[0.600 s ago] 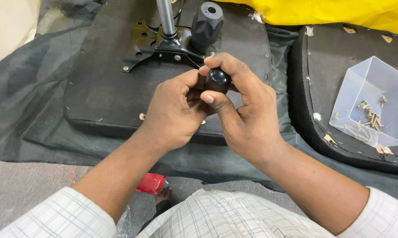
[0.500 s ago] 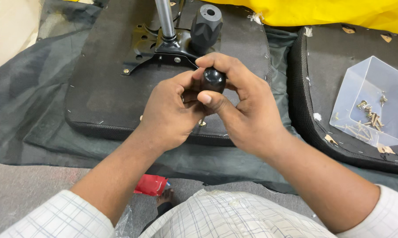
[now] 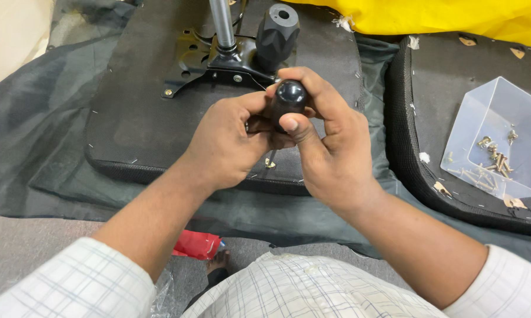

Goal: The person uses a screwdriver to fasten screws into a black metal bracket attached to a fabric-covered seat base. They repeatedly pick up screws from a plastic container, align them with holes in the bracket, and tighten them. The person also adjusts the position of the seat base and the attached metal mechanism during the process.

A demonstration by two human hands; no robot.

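- Head view, surroundings: a dark seat pad is laid underside up on a grey sheet, and is taken here as the landmark.
- A black metal bracket is seen bolted at the pad's far middle, with a shiny steel rod rising from it.
- A black ribbed knob with a hole in its top is stood just right of the rod, on the pad's far part.
- A second dark pad is laid right of the seat pad; a clear box with brass screws inside is rested on it.
- Yellow cloth is spread beyond the pad's far right corner.
- A red wrapper is left on the floor off the pad's near edge, beside checked trousers.
- The thing in hand: a black handle, glossy with a rounded top, is held upright above the pad's near middle; its lower part is hidden by the fingers, and what lies under it cannot be made out.
- Left hand: curled narrow, its fingertips pressed against the handle's left side.
- Right hand: wrapped closed around the handle, the thumb laid on its near face and the fingers folded over the far side.
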